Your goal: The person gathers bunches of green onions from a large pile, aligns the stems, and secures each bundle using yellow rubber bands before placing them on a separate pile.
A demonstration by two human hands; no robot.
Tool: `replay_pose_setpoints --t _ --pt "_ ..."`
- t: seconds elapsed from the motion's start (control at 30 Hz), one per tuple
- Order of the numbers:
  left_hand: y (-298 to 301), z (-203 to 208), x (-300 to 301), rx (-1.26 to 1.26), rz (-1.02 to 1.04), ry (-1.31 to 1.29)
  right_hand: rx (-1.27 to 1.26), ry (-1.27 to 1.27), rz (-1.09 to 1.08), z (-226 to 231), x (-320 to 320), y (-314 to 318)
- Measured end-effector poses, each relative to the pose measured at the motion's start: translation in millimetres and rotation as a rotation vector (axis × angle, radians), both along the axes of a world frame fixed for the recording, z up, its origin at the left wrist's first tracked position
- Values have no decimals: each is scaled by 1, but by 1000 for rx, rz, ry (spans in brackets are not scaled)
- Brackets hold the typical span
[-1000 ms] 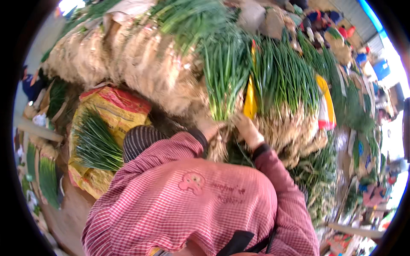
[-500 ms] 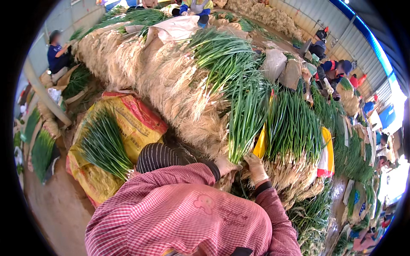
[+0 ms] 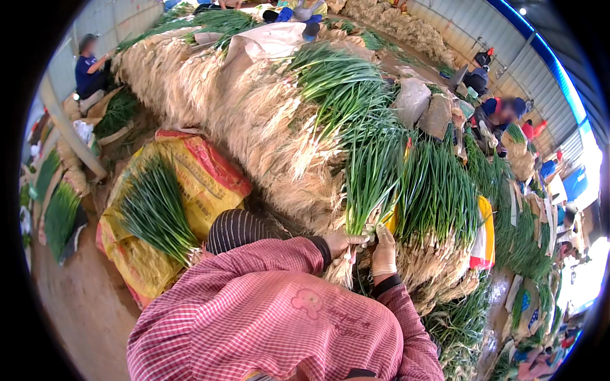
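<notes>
Smock (image 3: pixel 254 311): dark lettering (image 3: pixel 346 322) | yellow sack (image 3: pixel 206 181): printed | left hand (image 3: pixel 341 242): gripping scallions (image 3: pixel 370 190)

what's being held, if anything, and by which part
The left hand grips green onions by their pale lower stems, above the roots; whether the right hand also grips is unclear.

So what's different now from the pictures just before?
Mostly the view: since the first picture it has swung, so the green onions at the hands sit lower and further right, and a person shows at the top. The right hand's fingers now point more upward. No clear pick-up or release. The left hand stays at their base; the bunch on the yellow sack is unchanged.
</notes>
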State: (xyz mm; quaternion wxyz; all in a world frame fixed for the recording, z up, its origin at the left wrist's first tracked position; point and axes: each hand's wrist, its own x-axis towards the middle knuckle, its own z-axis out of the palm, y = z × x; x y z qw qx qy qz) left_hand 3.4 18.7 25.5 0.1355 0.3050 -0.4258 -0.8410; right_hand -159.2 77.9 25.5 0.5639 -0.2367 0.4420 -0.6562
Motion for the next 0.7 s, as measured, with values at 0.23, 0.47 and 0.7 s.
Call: replay_pose_setpoints --t 0.23,0.47,0.7 --pt "0 14 4 7 32 226 101 -138 -135 -3 7 -4" --pt "-9 -7 33 288 -142 731 187 -320 -179 -27 -55 5" --pt "-17 26 33 75 -24 497 677 1848 1303 -28 -36 59"
